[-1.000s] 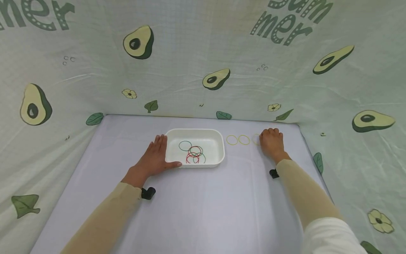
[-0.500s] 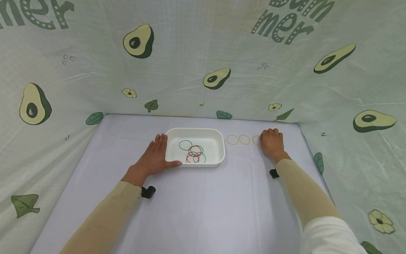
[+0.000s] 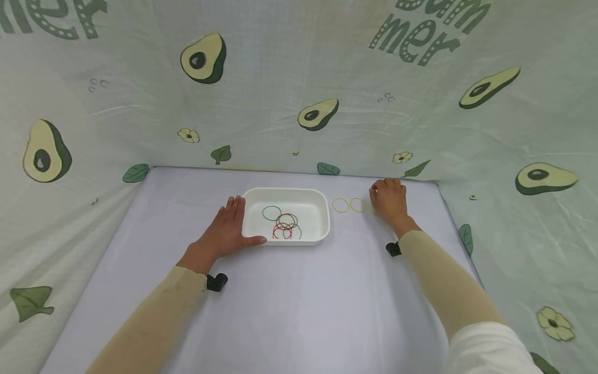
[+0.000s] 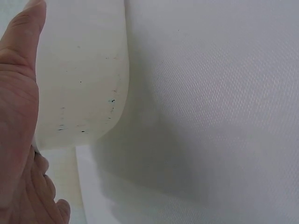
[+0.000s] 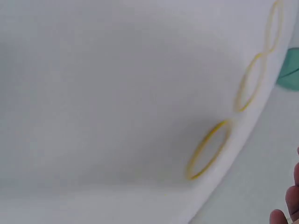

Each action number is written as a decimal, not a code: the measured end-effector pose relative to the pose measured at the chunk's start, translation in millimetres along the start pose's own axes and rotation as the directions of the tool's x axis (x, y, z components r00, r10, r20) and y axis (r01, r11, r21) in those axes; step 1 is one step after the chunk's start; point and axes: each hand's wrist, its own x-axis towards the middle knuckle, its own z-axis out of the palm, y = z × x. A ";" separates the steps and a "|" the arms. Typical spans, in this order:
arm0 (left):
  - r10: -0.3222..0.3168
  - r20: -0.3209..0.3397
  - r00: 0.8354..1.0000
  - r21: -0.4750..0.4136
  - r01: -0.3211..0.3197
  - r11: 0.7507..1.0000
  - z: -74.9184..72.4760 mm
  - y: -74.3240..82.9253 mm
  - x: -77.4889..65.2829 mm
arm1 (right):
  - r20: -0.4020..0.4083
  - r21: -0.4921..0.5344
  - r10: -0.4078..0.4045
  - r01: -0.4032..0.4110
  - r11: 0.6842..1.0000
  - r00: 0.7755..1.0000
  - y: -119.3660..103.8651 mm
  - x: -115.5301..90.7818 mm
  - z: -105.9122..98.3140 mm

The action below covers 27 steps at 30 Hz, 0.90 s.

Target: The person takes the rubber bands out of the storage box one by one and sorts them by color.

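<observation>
My left hand (image 3: 224, 231) rests against the left end of the white tray (image 3: 310, 218), fingers straight along its side and thumb laid over the front rim. In the left wrist view the thumb lies against the tray's outer wall (image 4: 84, 84). Inside the tray are several green rubber bands (image 3: 263, 212) and red rubber bands (image 3: 286, 214), overlapping. My right hand (image 3: 390, 201) hovers right of the tray with loosely bent fingers, nothing visible in them. Three yellow rubber bands lie in a row; the nearest band (image 5: 201, 147) is mostly hidden by this hand in the head view.
A white cloth (image 3: 308, 301) covers the table. Behind and beside it hangs a pale green curtain (image 3: 261, 93) printed with avocados and leaves. Black wrist cameras (image 3: 217, 282) sit under both forearms.
My right hand has shifted left and away from me, off its earlier spot beside the third yellow band. The left hand, tray and bands stay in place.
</observation>
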 end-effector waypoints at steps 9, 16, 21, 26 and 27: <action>-0.009 0.009 1.000 0.006 0.009 1.000 0.2 -1.7 1.5 | -0.090 0.050 -0.115 0.120 0.992 0.989 -77.4 14.1 -2.8; -0.003 0.006 1.000 0.008 0.003 1.000 -0.6 -1.2 1.5 | -0.110 0.122 -0.208 0.221 0.967 0.972 -121.3 18.7 1.7; -0.004 0.004 1.000 0.007 0.004 1.000 -1.9 -0.5 1.3 | -0.094 0.134 -0.295 0.306 0.942 0.951 -152.4 17.8 7.6; -0.003 0.004 1.000 0.001 0.003 1.000 -1.3 -0.1 1.0 | -0.068 0.119 -0.387 0.392 0.912 0.920 -176.8 13.1 19.7; -0.002 0.005 1.000 0.000 0.002 1.000 -0.7 -0.1 1.0 | -0.061 0.119 -0.401 0.406 0.906 0.914 -180.6 11.9 22.1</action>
